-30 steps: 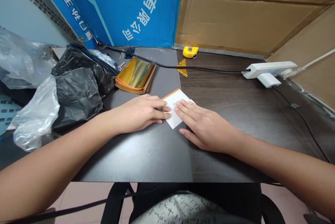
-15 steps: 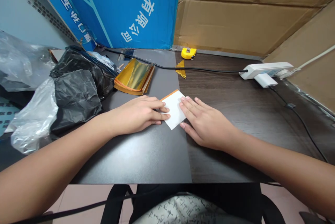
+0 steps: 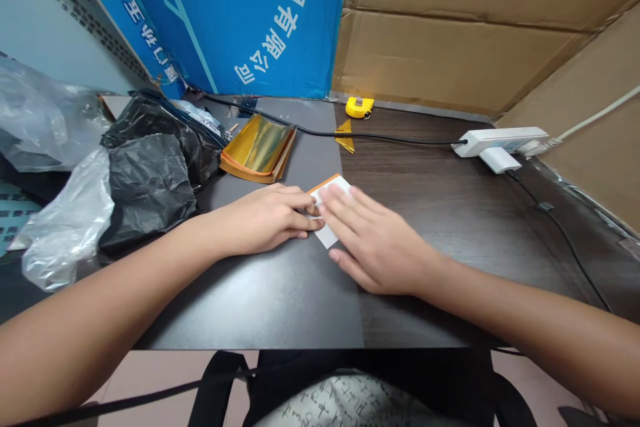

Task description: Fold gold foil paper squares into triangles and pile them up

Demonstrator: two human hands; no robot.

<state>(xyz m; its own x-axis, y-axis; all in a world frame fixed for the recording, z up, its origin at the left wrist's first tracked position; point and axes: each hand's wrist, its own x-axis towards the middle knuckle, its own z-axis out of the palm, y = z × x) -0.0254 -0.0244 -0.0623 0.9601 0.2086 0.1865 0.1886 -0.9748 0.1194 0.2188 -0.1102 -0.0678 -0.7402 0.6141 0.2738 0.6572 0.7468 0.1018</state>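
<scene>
A small sheet of paper (image 3: 327, 236), white with an orange strip along its upper left edge, lies on the desk at the middle of the head view. My left hand (image 3: 273, 217) rests at its left side, fingertips on the paper and fingers stretched out. From the right, my right hand (image 3: 373, 234) reaches across it with flat, extended fingers, slightly blurred, covering much of the sheet. Behind my left hand lies a curved stack of gold foil paper (image 3: 260, 145). A folded gold foil triangle (image 3: 345, 136) lies farther back.
A black cable (image 3: 390, 138) crosses the desk to a white power strip (image 3: 500, 140) at the right. A yellow tape measure (image 3: 359, 107) sits by the cardboard (image 3: 465, 60). Black and clear plastic bags (image 3: 150, 180) fill the left. A blue panel (image 3: 260, 14) stands behind.
My right hand has slid left over the white paper, from its right edge to cover more of it. My left hand stays in place. The view has shifted slightly.
</scene>
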